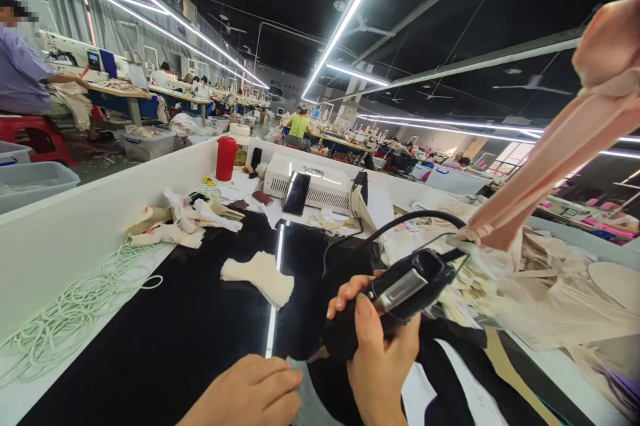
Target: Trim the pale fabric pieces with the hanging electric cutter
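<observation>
My right hand (377, 353) is wrapped round a black electric fabric cutter (400, 299), which is tilted over the black work surface (190, 339). A twisted pink cloth strap (545, 159) is tied to the cutter's rear end, where the cable also leaves. My left hand (255, 389) is low in the view, fingers curled together at the edge of a grey fabric piece (313, 399); its fingertips are partly hidden. The cutter's front end is close to this piece. Farther forward lies a stack of cream cut fabric pieces (260, 276).
Left are a tangle of pale green cord (75, 313) and cream scraps (175, 219). A phone (297, 193) leans on a white metal box (320, 176) beside a red cup (227, 158). Beige fabric (560, 279) is heaped at right. Co-workers sit at sewing tables beyond the white partition (100, 219).
</observation>
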### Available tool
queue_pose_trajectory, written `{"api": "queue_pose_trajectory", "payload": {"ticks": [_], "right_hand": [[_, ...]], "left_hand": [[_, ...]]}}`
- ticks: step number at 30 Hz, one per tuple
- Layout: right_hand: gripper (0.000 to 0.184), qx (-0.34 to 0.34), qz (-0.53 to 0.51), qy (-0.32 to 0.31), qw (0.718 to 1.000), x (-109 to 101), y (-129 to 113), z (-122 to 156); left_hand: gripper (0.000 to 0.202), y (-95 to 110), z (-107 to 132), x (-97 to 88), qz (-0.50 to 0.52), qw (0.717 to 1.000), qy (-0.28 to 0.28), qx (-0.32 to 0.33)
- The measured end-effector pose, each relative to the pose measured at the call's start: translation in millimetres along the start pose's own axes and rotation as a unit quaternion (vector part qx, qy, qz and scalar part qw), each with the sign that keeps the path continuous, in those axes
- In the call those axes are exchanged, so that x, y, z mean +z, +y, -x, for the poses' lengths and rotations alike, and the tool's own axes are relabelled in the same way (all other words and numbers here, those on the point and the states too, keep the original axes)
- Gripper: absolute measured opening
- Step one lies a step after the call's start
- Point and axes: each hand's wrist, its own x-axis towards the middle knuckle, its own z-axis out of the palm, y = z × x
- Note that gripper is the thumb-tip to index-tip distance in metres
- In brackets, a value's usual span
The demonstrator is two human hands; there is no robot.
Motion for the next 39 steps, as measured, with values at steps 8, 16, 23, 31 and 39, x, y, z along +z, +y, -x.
{"api": "queue_pose_trajectory", "payload": {"ticks": [8,16,23,31,39], "right_hand": [[0.024,0.002,-0.027,-0.011,1.0,7.8,-0.3,2.6],[0.022,0.008,-0.009,-0.012,1.0,7.2,5.5,4.1],[0.026,0.013,-0.034,-0.012,0.999,15.8,5.3,4.8],[0.024,0.027,-0.032,-0.022,0.999,16.4,7.7,5.0],[0.031,0.005,0.044,0.014,0.999,-18.4,-18.6,3.0]], "left_hand": [[0.033,0.3,-4.1,-3.5,0.0,1.0,0.011,0.0],[0.026,1.8,-2.8,-2.4,0.009,1.0,0.004,-0.006],[0.026,1.3,-1.8,-0.7,0.0,1.0,0.021,-0.002],[0.024,1.3,0.8,-0.1,0.008,1.0,0.017,-0.007],[0.032,0.4,-8.7,-22.3,0.011,0.997,-0.074,0.006]]}}
